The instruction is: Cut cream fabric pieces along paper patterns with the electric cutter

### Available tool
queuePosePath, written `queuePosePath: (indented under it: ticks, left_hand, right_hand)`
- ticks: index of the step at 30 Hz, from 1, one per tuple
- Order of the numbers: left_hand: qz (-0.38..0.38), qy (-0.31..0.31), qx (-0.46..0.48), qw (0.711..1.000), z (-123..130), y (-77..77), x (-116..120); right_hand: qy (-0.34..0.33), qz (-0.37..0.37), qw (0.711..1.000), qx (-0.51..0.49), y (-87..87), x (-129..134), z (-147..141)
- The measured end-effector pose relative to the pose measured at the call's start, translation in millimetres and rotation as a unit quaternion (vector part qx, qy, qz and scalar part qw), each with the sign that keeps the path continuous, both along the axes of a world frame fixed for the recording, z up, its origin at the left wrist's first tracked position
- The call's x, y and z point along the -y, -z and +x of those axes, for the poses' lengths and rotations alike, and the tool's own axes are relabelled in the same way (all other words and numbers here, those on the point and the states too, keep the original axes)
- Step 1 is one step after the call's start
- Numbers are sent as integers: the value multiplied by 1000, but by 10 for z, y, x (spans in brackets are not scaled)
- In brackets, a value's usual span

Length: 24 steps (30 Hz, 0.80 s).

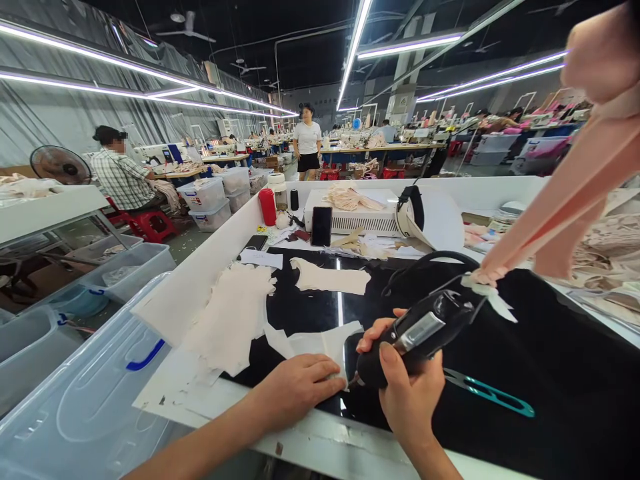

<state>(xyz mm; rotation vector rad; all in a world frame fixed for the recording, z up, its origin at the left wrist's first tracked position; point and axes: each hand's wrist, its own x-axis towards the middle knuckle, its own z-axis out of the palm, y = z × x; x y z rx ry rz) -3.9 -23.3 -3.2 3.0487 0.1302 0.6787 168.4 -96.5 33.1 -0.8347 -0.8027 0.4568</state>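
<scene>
My left hand (300,387) lies flat with its fingers stretched over a pale fabric piece (320,343) near the table's front edge. My right hand (413,393) is wrapped round a black corded power tool (425,330) with a silvery plate on its side. The tool's front end points down beside my left fingertips, at the edge of the fabric; its very tip is hard to make out. A peach fabric strip (540,193) runs from the tool's rear end up to the upper right. Teal-handled snips (500,393) lie to the right of my right hand.
On the glossy black work surface (310,310) lie another cut piece (333,277) and a pile of pale pieces (230,313). Behind stand a phone (321,227), a white box (367,217) and a red container (267,207). A lidded plastic bin (100,400) adjoins the left side. Other people are farther back.
</scene>
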Motion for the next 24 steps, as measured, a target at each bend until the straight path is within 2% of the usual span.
queuePosePath:
  ticks: [8,12,16,24]
  left_hand:
    - [-23,9,-5,1000,11,16,3]
    - [-77,-17,-16,997,-41,34,-7]
    - [-97,-28,-2,995,-107,17,-19]
    - [-86,13,21,996,-54,-33,64]
  right_hand:
    - [-8,0,1000,20,8,-4,-6]
    - [1,-5,999,32,-14,19,-6]
    - [6,-13,1000,22,-28,56,-10]
    - [4,-24,1000,19,36,141,-28]
